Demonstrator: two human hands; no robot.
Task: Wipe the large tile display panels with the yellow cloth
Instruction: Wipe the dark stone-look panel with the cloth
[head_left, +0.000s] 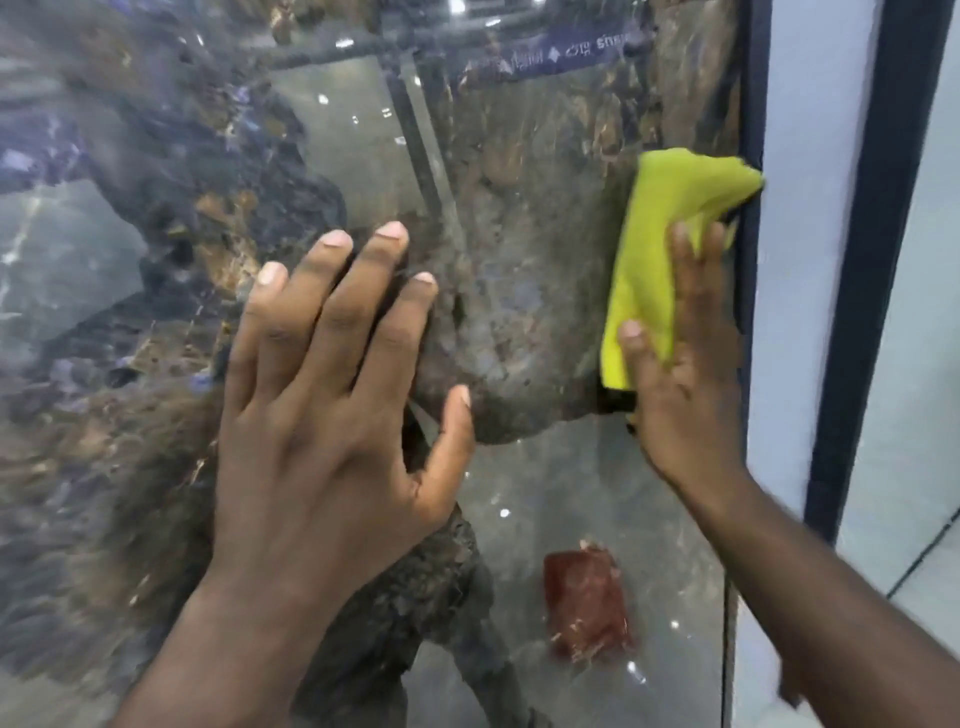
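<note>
Head view: two hands flat on a glossy tile display panel (156, 208), the right one pressing a yellow cloth (660, 244).

The left hand (322, 395) lies in the middle of the dark, marbled panel with its fingers (363, 291) straight, spread and holding nothing. The right hand (680, 374) presses the folded cloth against the panel's right edge with straight fingers and the thumb laid on the cloth's lower part; the cloth's top corner touches the dark frame strip (753, 104). A white panel (810, 208) stands just right of that strip. A blurred red patch (587, 603) shows on the glossy surface low down, between the two forearms.
</note>
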